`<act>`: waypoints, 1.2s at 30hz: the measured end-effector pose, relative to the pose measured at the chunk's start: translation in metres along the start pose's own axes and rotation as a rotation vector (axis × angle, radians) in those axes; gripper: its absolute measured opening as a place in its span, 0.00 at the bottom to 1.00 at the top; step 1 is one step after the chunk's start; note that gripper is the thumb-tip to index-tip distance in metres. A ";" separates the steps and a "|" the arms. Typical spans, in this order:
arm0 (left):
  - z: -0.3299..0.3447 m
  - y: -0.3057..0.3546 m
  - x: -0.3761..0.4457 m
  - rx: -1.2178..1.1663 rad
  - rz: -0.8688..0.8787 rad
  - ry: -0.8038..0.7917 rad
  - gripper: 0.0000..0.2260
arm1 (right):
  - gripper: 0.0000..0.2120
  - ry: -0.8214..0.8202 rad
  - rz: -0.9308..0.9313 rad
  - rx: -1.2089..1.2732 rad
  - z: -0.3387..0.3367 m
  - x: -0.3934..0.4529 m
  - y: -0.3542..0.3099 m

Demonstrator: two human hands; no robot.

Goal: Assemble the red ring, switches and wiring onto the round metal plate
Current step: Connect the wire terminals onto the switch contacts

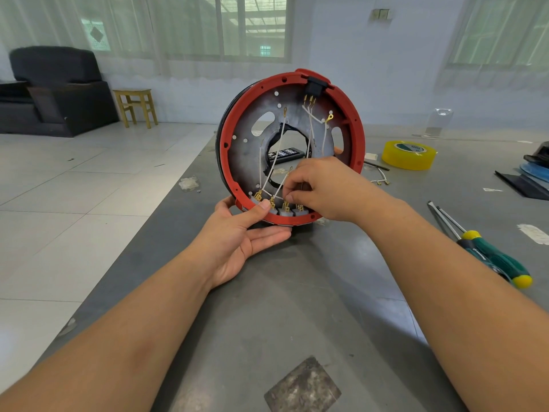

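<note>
Red ring already sits around the round metal plate, and the two stand up on edge together near the middle of the gray bench. A black plug part is fitted at the top of the ring, with small gold pins under it. Four gray switches sit in a row along the bottom of the ring, each with a gold tab on top. White wires cross the plate, and some already reach the gold tabs. So the big parts look to be in place. The wiring does not look finished, though. At least two wire ends with gold loops hang loose near the top, one of them at the right. Those probably have to be joined to something yet. The left hand holds the bottom of the ring from below, with its thumb pressed on the red rim and its fingers lying flat under it. The right hand has its fingers curled and pinches a wire just above the switches, likely to push it onto a tab. Two screwdrivers lie on the bench to the right, well apart from the ring. A roll of yellow tape and a few spare wires lie behind it.
</note>
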State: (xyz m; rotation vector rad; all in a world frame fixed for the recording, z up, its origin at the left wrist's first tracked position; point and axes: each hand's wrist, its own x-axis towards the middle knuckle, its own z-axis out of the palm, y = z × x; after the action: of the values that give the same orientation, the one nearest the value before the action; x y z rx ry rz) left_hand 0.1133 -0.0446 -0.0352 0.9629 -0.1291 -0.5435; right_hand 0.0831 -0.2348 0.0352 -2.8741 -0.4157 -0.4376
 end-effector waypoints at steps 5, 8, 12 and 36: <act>-0.001 0.000 0.000 -0.010 0.000 -0.001 0.33 | 0.04 -0.011 0.000 -0.002 0.000 0.000 -0.001; -0.002 0.000 0.000 -0.013 0.002 -0.007 0.33 | 0.04 -0.009 0.003 -0.006 0.002 0.001 -0.001; -0.003 0.000 0.001 -0.033 0.018 -0.008 0.34 | 0.04 -0.004 0.013 -0.031 0.006 0.002 -0.002; -0.004 -0.003 0.008 0.008 0.055 0.015 0.32 | 0.09 0.551 0.011 0.099 0.005 -0.036 0.018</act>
State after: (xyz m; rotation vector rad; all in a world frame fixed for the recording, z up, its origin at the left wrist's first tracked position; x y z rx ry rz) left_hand 0.1198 -0.0471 -0.0412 0.9687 -0.1442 -0.4849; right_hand 0.0573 -0.2595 0.0168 -2.5118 -0.3091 -1.1266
